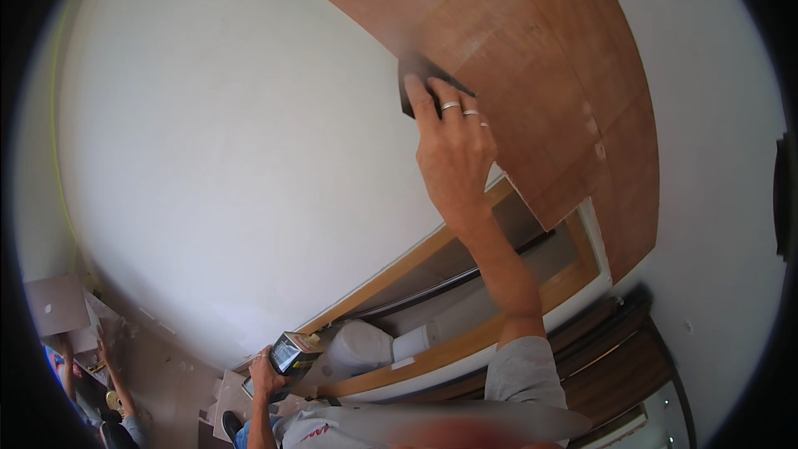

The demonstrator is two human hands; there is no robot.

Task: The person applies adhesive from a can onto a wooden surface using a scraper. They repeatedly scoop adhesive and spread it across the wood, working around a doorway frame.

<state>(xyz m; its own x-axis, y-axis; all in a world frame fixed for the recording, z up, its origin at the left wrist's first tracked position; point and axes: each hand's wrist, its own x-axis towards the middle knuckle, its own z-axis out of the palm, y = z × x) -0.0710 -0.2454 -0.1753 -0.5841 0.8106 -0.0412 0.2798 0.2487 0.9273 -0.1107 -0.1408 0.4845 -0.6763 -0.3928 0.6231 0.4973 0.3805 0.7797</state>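
My right hand (455, 145) reaches up with its fingers spread over a flat black spreader (410, 87), gripping it. Rings show on the fingers. The spreader lies at the edge where the reddish-brown wooden panel (532, 100) meets the white surface (241, 133); its upper part is blurred. Low down, my left hand (264, 372) grips a dark rectangular tin (297, 352) with a pale yellowish cap at its top corner. The tin is tilted, and part of the left hand's fingers is hidden.
A wood-framed opening (573, 262) below my right arm shows a white toilet (362, 345). Dark brown slatted wood (607, 349) stands at lower right. At lower left another person's arms (116, 378) are beside a grey-brown board (56, 306). A yellow-green line (56, 133) runs along the left.
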